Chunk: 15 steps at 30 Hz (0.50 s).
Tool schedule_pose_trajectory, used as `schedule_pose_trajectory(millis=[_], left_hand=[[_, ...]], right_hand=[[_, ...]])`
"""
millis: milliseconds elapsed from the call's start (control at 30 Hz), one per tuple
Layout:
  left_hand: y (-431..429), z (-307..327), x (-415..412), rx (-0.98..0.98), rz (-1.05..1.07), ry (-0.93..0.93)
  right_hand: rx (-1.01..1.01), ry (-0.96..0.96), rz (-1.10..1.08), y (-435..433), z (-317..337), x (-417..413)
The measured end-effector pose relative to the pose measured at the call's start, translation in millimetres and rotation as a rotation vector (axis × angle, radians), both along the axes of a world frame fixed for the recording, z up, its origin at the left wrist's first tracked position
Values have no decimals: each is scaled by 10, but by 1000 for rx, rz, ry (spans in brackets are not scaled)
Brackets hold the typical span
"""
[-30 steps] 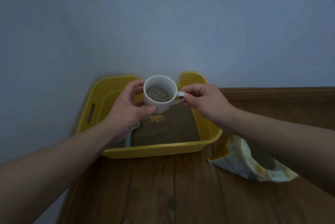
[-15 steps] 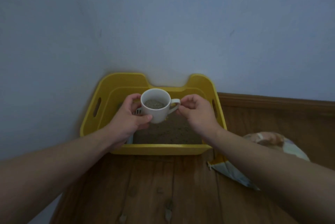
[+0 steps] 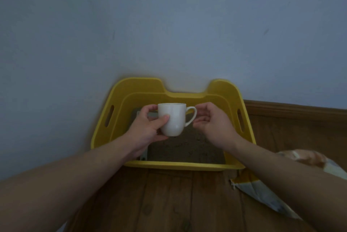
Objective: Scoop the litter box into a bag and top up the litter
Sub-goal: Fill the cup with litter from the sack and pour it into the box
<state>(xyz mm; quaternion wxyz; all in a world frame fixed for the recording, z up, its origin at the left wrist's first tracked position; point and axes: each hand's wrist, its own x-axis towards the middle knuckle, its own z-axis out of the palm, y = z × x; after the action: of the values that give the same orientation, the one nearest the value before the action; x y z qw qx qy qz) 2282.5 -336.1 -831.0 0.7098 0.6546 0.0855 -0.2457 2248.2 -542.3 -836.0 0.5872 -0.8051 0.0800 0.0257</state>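
Note:
A yellow litter box (image 3: pixel 105 130) stands in the corner against the wall, with brown-grey litter (image 3: pixel 187 147) in its bottom. Over the box I hold a white mug (image 3: pixel 173 119). My left hand (image 3: pixel 148 128) wraps around the mug's body, thumb on the near side. The curled fingers of my right hand (image 3: pixel 212 122) rest at the outer edge of the mug's handle. The mug's side faces me, so its inside is hidden. A pale scoop (image 3: pixel 143 154) lies along the box's left wall, mostly behind my left wrist.
A crumpled white-and-yellow litter bag (image 3: pixel 262 192) lies on the wooden floor (image 3: pixel 169 203) to the right of the box, partly under my right forearm. Blue-grey walls meet behind the box, and a wooden skirting board (image 3: pixel 293 109) runs along the right.
The mug has moved further over the box and tipped away from me; the litter seen inside it earlier is now hidden. Both hands stay at the mug.

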Motion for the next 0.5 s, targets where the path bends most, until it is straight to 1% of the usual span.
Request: schedule_pose_trajectory(millis=[267, 500], left_hand=[[44, -100, 110, 68, -17, 60], [22, -155, 154, 120, -92, 71]], right_hand=[[-143, 22, 25, 36, -145, 188], [-141, 72, 17, -13, -240, 289]])
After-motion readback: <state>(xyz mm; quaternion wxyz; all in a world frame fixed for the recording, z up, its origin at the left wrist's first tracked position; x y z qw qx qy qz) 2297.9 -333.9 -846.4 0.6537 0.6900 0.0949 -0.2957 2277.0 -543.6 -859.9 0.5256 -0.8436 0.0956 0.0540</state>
